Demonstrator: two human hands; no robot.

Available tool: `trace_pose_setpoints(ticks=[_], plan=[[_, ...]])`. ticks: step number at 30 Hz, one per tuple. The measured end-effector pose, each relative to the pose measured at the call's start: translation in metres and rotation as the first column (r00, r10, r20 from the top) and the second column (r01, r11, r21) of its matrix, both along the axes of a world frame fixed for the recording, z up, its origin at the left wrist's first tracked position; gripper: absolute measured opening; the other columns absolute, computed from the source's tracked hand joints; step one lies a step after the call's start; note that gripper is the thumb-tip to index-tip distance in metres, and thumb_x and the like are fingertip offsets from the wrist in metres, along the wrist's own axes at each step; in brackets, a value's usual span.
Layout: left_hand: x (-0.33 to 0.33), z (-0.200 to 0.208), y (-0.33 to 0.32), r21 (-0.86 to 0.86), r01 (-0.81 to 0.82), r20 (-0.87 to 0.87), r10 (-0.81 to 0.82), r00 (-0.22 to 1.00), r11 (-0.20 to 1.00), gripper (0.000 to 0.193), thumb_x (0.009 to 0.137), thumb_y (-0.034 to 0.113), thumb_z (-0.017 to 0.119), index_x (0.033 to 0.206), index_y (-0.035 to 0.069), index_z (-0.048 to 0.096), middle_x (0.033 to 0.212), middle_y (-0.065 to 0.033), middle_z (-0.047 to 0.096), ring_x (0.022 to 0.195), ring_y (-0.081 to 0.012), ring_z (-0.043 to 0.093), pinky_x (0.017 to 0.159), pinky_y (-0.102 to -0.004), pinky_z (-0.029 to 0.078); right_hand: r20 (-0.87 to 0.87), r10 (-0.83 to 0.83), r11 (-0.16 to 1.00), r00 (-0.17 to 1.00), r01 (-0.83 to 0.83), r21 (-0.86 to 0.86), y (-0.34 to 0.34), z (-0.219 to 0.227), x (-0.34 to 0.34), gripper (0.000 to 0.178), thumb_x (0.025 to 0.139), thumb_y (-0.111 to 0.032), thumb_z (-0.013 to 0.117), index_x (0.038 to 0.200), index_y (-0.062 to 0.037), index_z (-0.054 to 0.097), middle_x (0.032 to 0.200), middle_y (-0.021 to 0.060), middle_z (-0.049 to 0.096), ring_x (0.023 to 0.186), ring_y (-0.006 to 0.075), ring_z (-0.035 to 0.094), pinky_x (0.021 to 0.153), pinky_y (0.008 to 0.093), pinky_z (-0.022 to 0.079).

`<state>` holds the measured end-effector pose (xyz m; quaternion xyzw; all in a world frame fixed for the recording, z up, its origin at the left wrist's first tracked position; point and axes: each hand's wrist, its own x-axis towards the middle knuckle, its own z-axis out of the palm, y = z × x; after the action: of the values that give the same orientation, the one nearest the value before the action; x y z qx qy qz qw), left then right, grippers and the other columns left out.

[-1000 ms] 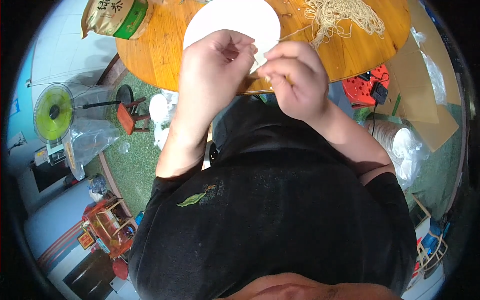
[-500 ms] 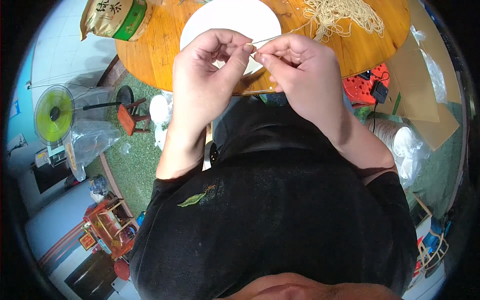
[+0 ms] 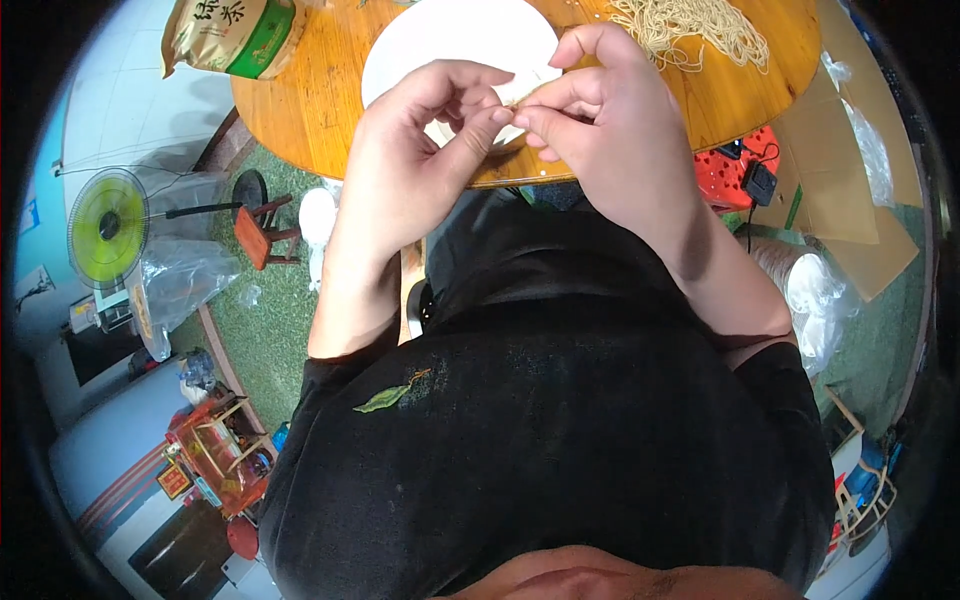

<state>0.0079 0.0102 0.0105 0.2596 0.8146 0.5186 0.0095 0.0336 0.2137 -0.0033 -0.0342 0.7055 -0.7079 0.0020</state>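
Note:
My left hand [image 3: 420,150] and my right hand [image 3: 625,130] meet fingertip to fingertip over the near edge of the round wooden table [image 3: 310,125]. Both are closed in a pinch on a thin beige cord [image 3: 514,104], mostly hidden by the fingers. One finger of my right hand is raised away from the pinch. Just behind the hands lies a white round plate-like disc [image 3: 460,40]. A loose tangled heap of beige cord [image 3: 700,30] rests on the table at the far right.
A gold and green bag [image 3: 235,35] stands on the table's left. Below are a green fan [image 3: 108,222], a small brown stool [image 3: 262,240], a red perforated stool [image 3: 715,180] with a black adapter [image 3: 760,183], and cardboard [image 3: 830,180] at right.
My right hand has lifted a finger and shifted slightly. The fingertips have come down a little toward me. The strand that ran toward the heap no longer shows.

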Motion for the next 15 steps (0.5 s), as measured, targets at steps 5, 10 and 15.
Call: trace_pose_setpoints(ticks=[5, 10, 15], plan=[[-0.004, 0.004, -0.002, 0.005, 0.044, 0.101, -0.044, 0.994, 0.999, 0.036, 0.102, -0.001, 0.078, 0.137, 0.000, 0.069, 0.092, 0.0000, 0.073, 0.088, -0.0072, 0.068, 0.080, -0.0248, 0.054, 0.002, 0.018, 0.998, 1.000, -0.018, 0.055, 0.002, 0.000, -0.002, 0.026, 0.100, -0.001, 0.077, 0.114, 0.0017, 0.055, 0.093, 0.0137, 0.080, 0.083, 0.0141, 0.079, 0.073, 0.0270, 0.065], [-0.011, 0.009, -0.007, 0.009, 0.078, 0.246, -0.077, 0.966, 0.997, 0.030, 0.104, 0.001, 0.076, 0.134, -0.001, 0.071, 0.094, 0.0001, 0.074, 0.090, -0.0071, 0.068, 0.081, -0.0247, 0.055, -0.032, 0.074, 0.992, 0.997, -0.071, 0.102, 0.008, -0.002, -0.006, 0.024, 0.100, -0.002, 0.077, 0.105, -0.0013, 0.053, 0.089, 0.0120, 0.080, 0.079, 0.0128, 0.079, 0.069, 0.0252, 0.062], [-0.013, 0.008, -0.009, 0.029, 0.078, 0.306, -0.083, 0.949, 0.997, 0.027, 0.107, 0.005, 0.075, 0.133, 0.000, 0.074, 0.101, -0.0015, 0.078, 0.093, -0.0067, 0.069, 0.084, -0.0249, 0.057, -0.097, 0.101, 0.982, 0.990, -0.084, 0.170, 0.008, -0.001, -0.007, 0.025, 0.101, -0.002, 0.076, 0.102, -0.0033, 0.051, 0.088, 0.0113, 0.079, 0.076, 0.0123, 0.078, 0.068, 0.0252, 0.061]])
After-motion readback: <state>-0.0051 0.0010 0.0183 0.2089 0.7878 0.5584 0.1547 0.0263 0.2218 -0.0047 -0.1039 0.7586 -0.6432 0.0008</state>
